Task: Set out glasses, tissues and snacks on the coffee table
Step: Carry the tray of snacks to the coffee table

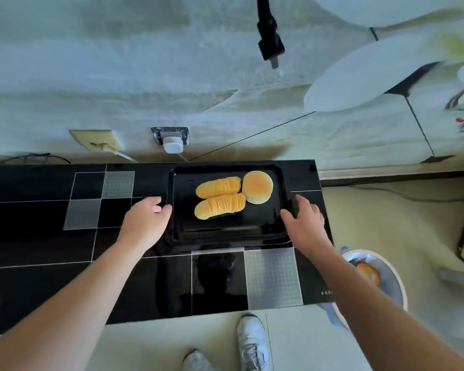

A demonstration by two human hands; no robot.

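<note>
A black tray point(225, 229) lies flat on the glossy black coffee table point(38, 236), toward its far right end. On the tray are two ridged golden rolls point(219, 186) point(220, 206) side by side, with a round bun point(257, 187) touching them on the right. My left hand point(148, 220) is at the tray's left rim, thumb against the edge and fingers curled beside it. My right hand point(306, 223) holds the right rim, thumb inside and fingers outside. No glasses or tissues are in view.
The table stands against a wall with two sockets point(172, 137) and trailing cords. A black plug point(269, 41) hangs above. A lined bin point(386, 287) stands on the floor off the table's right end. My white shoes point(252, 341) are at the near edge.
</note>
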